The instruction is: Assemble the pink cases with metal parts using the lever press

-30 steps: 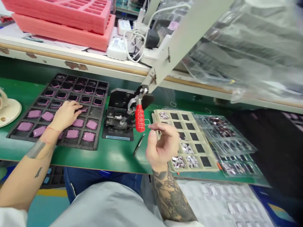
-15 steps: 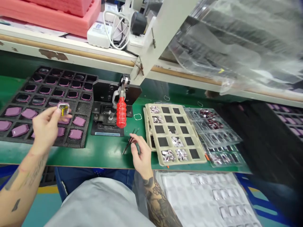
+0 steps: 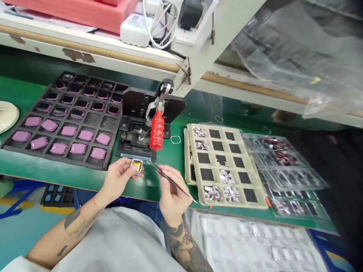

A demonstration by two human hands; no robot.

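My left hand pinches a small watch case with rounded corners, a pale rim and a yellow patch inside. It is held just in front of the black clamp fixture. My right hand grips a pair of dark tweezers, whose tips point left toward the case's right side. Whether the tips touch the case I cannot tell. The fixture's red handle stands upright behind both hands. Left of it lies a black foam tray with pink-purple watch cases in its pockets.
Right of my right hand, a cream tray holds small silvery parts in some pockets. Clear plastic trays lie beyond it. A thin white frame rests on the green bench. A shelf runs across the back.
My left hand has moved right, from above the foam tray to the fixture's front, carrying the watch case. My right hand has raised the tweezers toward it. The camera view has shifted.
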